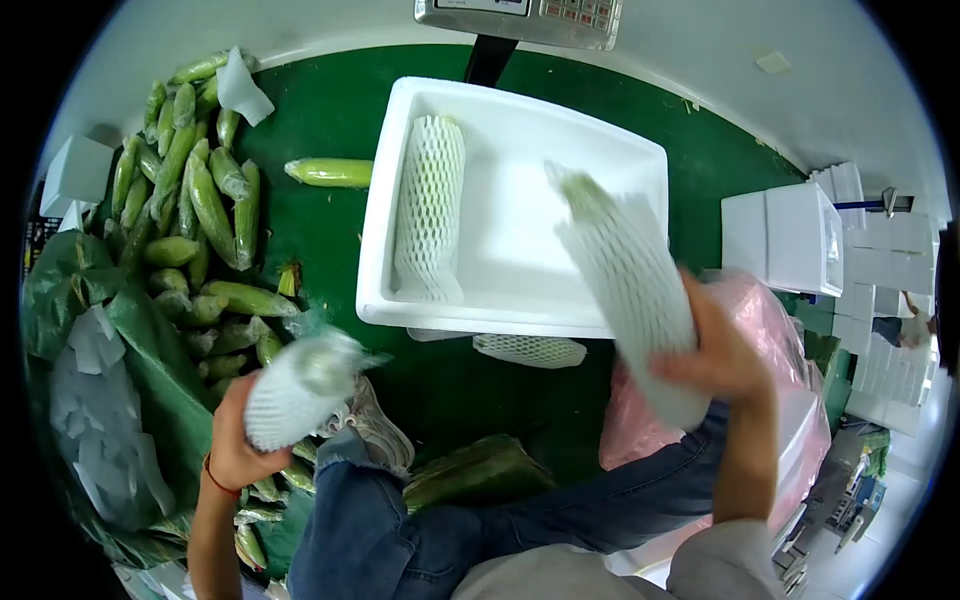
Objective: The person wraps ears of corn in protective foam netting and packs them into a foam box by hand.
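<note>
The right hand [715,350] is clamped on a net-sleeved vegetable [635,295] slanting over the foam box [510,315] — presumably aligned for loading beside the sleeved piece inside [430,205] — while the left hand [240,440] grips another sleeved vegetable [305,390] outside.

there are four net-sleeved vegetables [430,215], one scale [518,18], and over twenty wrapped green vegetables [208,200] toward the floor's [325,240] left edge.

1. A netted vegetable [430,210] lies in the box [525,230], along its left wall.
2. Left of the box lies a vegetable heap [205,195]; a single vegetable [327,172] lies between.
3. Behind the box stands a scale [575,22].
</note>
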A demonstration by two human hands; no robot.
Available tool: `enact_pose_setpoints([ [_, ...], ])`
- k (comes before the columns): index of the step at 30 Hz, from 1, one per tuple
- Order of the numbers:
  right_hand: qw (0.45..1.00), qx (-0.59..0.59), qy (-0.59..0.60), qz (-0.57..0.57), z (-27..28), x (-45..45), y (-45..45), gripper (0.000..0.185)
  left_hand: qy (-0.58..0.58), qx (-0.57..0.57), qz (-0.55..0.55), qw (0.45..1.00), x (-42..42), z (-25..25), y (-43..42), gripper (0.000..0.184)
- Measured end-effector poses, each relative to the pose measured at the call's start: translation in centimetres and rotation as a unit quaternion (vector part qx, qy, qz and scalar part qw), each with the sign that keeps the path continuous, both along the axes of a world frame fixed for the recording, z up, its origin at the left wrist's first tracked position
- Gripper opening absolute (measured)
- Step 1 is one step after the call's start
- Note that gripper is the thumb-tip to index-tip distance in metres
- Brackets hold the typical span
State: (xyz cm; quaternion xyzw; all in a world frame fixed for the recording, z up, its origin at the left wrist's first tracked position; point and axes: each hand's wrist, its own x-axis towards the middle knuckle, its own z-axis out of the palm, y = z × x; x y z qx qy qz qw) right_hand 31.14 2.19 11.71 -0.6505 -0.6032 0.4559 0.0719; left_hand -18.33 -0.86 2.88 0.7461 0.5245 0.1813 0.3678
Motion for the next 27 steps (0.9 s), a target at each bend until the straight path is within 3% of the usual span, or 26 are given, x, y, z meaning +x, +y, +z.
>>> enact_pose_setpoints([
  [2,0.986,-0.099,-0.12,0.064,0.9,-0.2,6.6,0.07,-0.18,-0.04,0.187,0.965,0.0,0.4,-1.8,0.083],
  [3,0.973,-0.096,-0.163,0.131,-0.6,-0.5,8.8,0.068,-0.201,-0.065,0.237,0.948,-0.6,0.6,-2.4,0.092],
  [6,0.932,-0.129,-0.185,0.283,-7.1,-2.8,12.5,0.067,-0.234,-0.076,0.257,0.935,-0.1,2.9,0.1,0.092],
  [8,0.924,-0.08,-0.105,0.36,-14.5,-2.0,12.4,0.069,-0.232,-0.16,0.174,0.944,4.8,6.9,5.9,0.091],
  [10,0.921,0.112,-0.097,0.36,-20.4,-0.5,9.6,0.071,-0.141,0.015,-0.001,0.99,10.5,7.7,11.2,0.087],
  [11,0.923,0.036,-0.12,0.364,-19.2,-0.8,9.4,0.069,-0.087,0.061,-0.105,0.989,13.6,7.7,14.0,0.08],
  [12,0.925,0.032,-0.13,0.356,-17.2,-1.5,9.0,0.065,-0.032,0.103,-0.206,0.973,16.7,7.5,16.2,0.075],
  [14,0.931,0.02,-0.151,0.332,-13.9,-2.4,7.5,0.057,0.108,0.061,-0.313,0.942,23.0,5.4,19.5,0.082],
  [15,0.899,0.267,-0.127,0.324,-13.8,-1.8,5.5,0.037,0.152,0.103,-0.354,0.917,26.3,3.1,20.7,0.08],
  [16,0.892,0.245,-0.125,0.358,-11.4,-2.1,4.4,0.028,0.194,0.144,-0.39,0.888,28.9,0.3,21.5,0.077],
  [17,0.882,0.226,-0.123,0.395,-8.2,-2.5,3.6,0.019,0.196,0.112,-0.424,0.877,30.8,-2.7,22.3,0.077],
  [18,0.87,0.328,-0.047,0.365,-6.9,-3.3,1.9,0.014,0.198,0.08,-0.454,0.865,32.0,-5.4,22.6,0.078],
  [20,0.869,0.309,0.119,0.369,-7.0,-4.1,-2.1,0.016,0.188,0.027,-0.435,0.88,32.0,-9.5,21.6,0.076],
  [21,0.892,0.214,0.089,0.388,-8.3,-4.5,-4.5,0.016,0.185,0.006,-0.425,0.886,32.0,-10.1,21.6,0.076],
  [24,0.878,0.312,-0.061,0.358,-17.3,-3.8,-7.2,0.051,0.252,0.012,-0.434,0.865,31.4,-7.8,20.9,0.073],
  [26,0.838,0.307,-0.213,0.398,-25.9,-2.3,-8.9,0.064,0.209,0.259,-0.387,0.86,29.7,-7.2,18.7,0.065],
  [27,0.905,0.27,-0.139,0.296,-26.8,-2.8,-8.7,0.058,0.122,0.264,-0.371,0.882,28.8,-6.4,17.1,0.061],
])
